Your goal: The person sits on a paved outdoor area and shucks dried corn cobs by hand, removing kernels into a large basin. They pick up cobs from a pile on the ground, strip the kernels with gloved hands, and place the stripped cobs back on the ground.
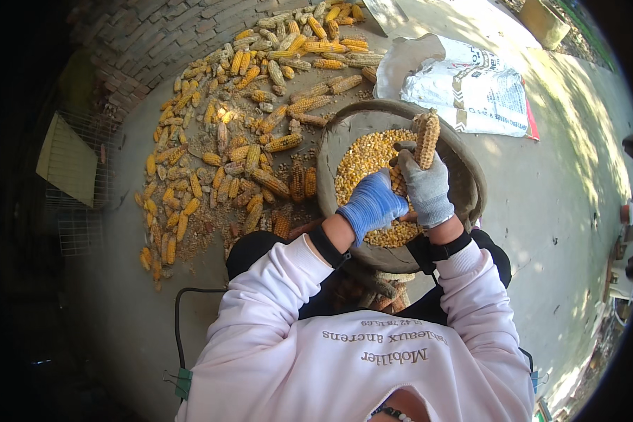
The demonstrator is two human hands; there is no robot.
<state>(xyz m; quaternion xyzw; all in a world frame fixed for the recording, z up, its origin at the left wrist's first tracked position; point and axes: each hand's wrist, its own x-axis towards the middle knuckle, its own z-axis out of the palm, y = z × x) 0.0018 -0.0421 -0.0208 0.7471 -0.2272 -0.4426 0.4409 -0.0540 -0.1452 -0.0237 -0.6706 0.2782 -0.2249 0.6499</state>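
My right hand [426,188], in a grey glove, grips a corn cob [427,138] that stands upright over a round woven basket [328,151]. The cob's top is partly stripped. My left hand [372,205], in a blue glove, is closed around the lower end of the same cob, touching the right hand. Loose yellow kernels [362,160] fill the basket under both hands. The basket rests against my knees.
A big pile of corn cobs [239,133] lies on the concrete to the left and behind the basket. A white sack [464,84] lies at the back right. A brick wall [148,42] and a wire cage [74,176] stand on the left.
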